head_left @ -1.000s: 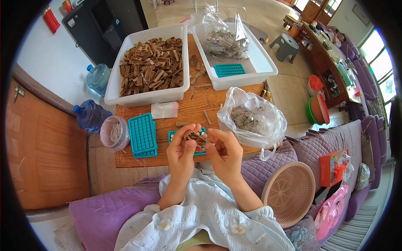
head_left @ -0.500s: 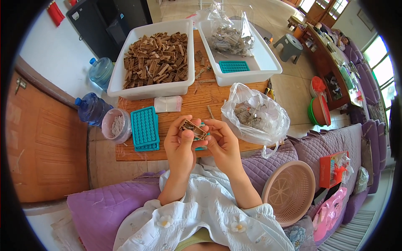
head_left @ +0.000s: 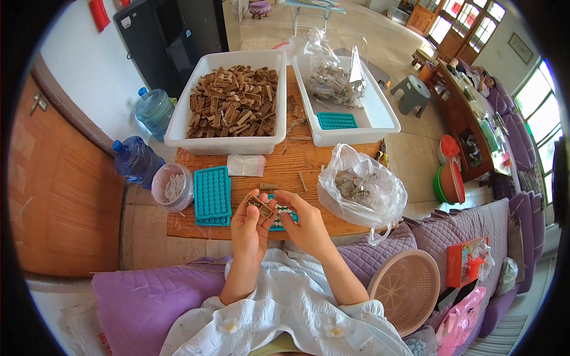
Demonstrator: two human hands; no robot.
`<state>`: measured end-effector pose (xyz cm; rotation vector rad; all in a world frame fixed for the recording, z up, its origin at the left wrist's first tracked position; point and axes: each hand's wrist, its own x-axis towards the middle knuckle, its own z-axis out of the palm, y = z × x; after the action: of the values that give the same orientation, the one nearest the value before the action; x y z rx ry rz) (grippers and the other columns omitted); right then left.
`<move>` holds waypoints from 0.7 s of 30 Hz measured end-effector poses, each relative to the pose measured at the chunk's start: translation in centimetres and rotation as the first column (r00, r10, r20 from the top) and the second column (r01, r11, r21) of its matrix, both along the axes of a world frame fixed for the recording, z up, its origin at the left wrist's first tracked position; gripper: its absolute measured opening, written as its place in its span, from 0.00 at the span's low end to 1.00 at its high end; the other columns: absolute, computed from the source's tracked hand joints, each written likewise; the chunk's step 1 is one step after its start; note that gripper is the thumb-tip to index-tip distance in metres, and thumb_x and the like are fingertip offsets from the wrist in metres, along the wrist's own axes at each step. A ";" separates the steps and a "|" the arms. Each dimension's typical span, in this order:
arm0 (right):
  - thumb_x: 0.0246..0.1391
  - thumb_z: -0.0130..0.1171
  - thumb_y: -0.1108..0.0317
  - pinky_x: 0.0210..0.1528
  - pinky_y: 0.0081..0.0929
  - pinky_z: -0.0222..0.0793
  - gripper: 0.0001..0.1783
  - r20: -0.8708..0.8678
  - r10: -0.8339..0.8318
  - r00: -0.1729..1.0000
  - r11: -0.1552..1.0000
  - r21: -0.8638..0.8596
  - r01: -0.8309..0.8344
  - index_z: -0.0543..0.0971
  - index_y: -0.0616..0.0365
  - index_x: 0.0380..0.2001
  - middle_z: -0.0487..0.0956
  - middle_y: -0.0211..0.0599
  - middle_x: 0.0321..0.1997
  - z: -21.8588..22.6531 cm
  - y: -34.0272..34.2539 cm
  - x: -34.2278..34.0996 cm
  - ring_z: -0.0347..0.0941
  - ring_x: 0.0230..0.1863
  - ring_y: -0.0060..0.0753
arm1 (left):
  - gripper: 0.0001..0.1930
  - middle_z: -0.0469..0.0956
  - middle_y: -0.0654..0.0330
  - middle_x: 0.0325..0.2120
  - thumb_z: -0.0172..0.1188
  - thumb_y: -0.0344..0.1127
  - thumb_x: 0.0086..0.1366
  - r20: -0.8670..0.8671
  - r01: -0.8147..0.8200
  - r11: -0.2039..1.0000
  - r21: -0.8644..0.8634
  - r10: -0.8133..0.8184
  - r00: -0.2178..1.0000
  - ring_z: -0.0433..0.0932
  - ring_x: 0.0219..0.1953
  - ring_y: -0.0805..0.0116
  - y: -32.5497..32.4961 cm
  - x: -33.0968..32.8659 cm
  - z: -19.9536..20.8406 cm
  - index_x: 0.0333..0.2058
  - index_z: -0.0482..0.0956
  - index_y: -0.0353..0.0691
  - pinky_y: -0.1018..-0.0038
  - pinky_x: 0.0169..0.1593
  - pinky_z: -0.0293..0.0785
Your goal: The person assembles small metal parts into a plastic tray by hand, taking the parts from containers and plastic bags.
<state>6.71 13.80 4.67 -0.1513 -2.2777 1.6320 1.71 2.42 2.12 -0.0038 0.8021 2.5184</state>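
Observation:
My left hand (head_left: 246,232) is closed around a small brown open-topped rectangular casing (head_left: 260,207), its hollow side facing up. Small parts show inside it, too fine to name. Close by on the right is my right hand (head_left: 307,224), its thumb and forefinger curved and apart, with nothing visible between them. Partly hidden below the hands, a teal tray (head_left: 288,226) with small white pieces lies at the table's near edge. Just beyond my fingertips another brown casing (head_left: 269,186) rests on the wooden table (head_left: 291,161).
A white tub (head_left: 172,141) heaped with brown casings stands far left, another white tub (head_left: 389,127) far right. Stacked teal trays (head_left: 212,193) and a bucket of white pieces (head_left: 172,187) are at left. A clear plastic bag (head_left: 362,202) and pliers (head_left: 383,155) lie right.
My right hand has come off the brown casing and sits slightly apart from it. The left hand still holds the casing. The whole view has shifted, with the table lower in it.

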 end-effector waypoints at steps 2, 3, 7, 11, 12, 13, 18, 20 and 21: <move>0.43 0.47 0.81 0.42 0.22 0.67 0.19 -0.029 -0.010 1.000 1.000 -0.027 0.009 0.66 0.65 0.43 0.73 0.43 0.41 -0.1 -0.7 0.0 0.71 0.42 0.29 | 0.20 0.70 0.56 0.40 0.52 0.34 0.57 -0.109 -0.089 0.990 -0.107 0.077 0.991 0.72 0.42 0.66 -0.5 0.1 -0.5 0.47 0.62 0.34 0.73 0.43 0.72; 0.43 0.48 0.81 0.43 0.22 0.66 0.20 -0.014 0.001 1.000 0.983 -0.183 -0.004 0.66 0.65 0.44 0.73 0.42 0.41 -0.1 -1.3 0.0 0.70 0.42 0.28 | 0.20 0.70 0.56 0.40 0.52 0.34 0.57 -0.107 -0.096 0.990 -0.104 0.085 0.991 0.72 0.42 0.66 -0.9 0.4 -0.8 0.47 0.62 0.34 0.73 0.43 0.72; 0.44 0.49 0.81 0.43 0.22 0.67 0.19 0.049 0.060 0.997 0.923 -0.383 -0.036 0.67 0.65 0.43 0.73 0.40 0.39 -1.7 -2.4 -0.4 0.70 0.41 0.24 | 0.18 0.71 0.56 0.39 0.53 0.30 0.56 -0.269 -0.188 0.938 -0.291 0.108 0.957 0.71 0.41 0.70 -1.6 1.0 -1.6 0.45 0.66 0.31 0.77 0.42 0.69; 0.41 0.53 0.79 0.38 0.21 0.69 0.19 0.092 0.022 0.996 0.958 -0.286 0.005 0.68 0.64 0.41 0.76 0.40 0.34 -2.2 -3.1 -0.9 0.73 0.35 0.26 | 0.16 0.73 0.57 0.37 0.54 0.28 0.55 -0.471 -0.304 0.819 -0.487 0.047 0.881 0.71 0.38 0.73 -2.1 1.7 -1.4 0.43 0.69 0.31 0.81 0.41 0.68; 0.41 0.54 0.78 0.37 0.21 0.70 0.18 0.124 0.035 0.992 0.965 -0.262 -0.002 0.69 0.64 0.40 0.76 0.40 0.34 -2.5 -3.0 -1.0 0.73 0.34 0.27 | 0.16 0.73 0.57 0.37 0.54 0.28 0.55 -0.463 -0.301 0.815 -0.495 0.045 0.885 0.71 0.38 0.73 -2.2 1.7 -1.6 0.43 0.69 0.31 0.81 0.41 0.68; 0.40 0.54 0.78 0.35 0.21 0.70 0.18 0.157 0.048 0.986 0.971 -0.238 -0.009 0.70 0.64 0.39 0.76 0.40 0.33 -2.8 -3.0 -1.1 0.74 0.33 0.27 | 0.15 0.73 0.57 0.37 0.55 0.28 0.54 -0.475 -0.308 0.764 -0.567 0.002 0.880 0.72 0.37 0.74 -2.3 1.7 -2.0 0.42 0.70 0.32 0.81 0.41 0.67; 0.40 0.55 0.76 0.33 0.22 0.69 0.17 0.230 0.180 0.956 0.979 -0.138 -0.151 0.71 0.62 0.39 0.76 0.39 0.33 -3.5 -1.6 -1.4 0.73 0.32 0.27 | 0.17 0.73 0.57 0.36 0.55 0.29 0.54 -0.398 -0.215 0.774 -0.595 -0.051 0.916 0.73 0.35 0.72 -3.3 1.1 -4.0 0.43 0.69 0.33 0.80 0.39 0.69; 0.41 0.55 0.75 0.33 0.22 0.68 0.15 0.228 0.189 0.955 0.981 -0.076 -0.176 0.72 0.62 0.38 0.76 0.38 0.31 -3.9 0.5 -1.4 0.73 0.31 0.26 | 0.21 0.73 0.57 0.34 0.57 0.33 0.53 -0.169 -0.064 0.916 -0.396 -0.005 0.986 0.74 0.33 0.70 -4.2 0.3 -3.7 0.46 0.66 0.35 0.77 0.35 0.73; 0.42 0.55 0.75 0.31 0.20 0.67 0.14 0.223 0.069 0.972 0.994 -0.102 -0.047 0.73 0.62 0.36 0.76 0.38 0.29 -5.2 1.8 -1.5 0.72 0.30 0.25 | 0.23 0.74 0.56 0.34 0.58 0.34 0.53 -0.199 -0.085 0.900 -0.428 -0.003 0.980 0.76 0.32 0.67 -4.6 -0.3 -4.1 0.47 0.64 0.36 0.74 0.33 0.75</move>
<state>5.23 15.55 -0.53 -0.3111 -2.3886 1.8401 1.36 -2.21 -1.99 0.0786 1.4469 2.3466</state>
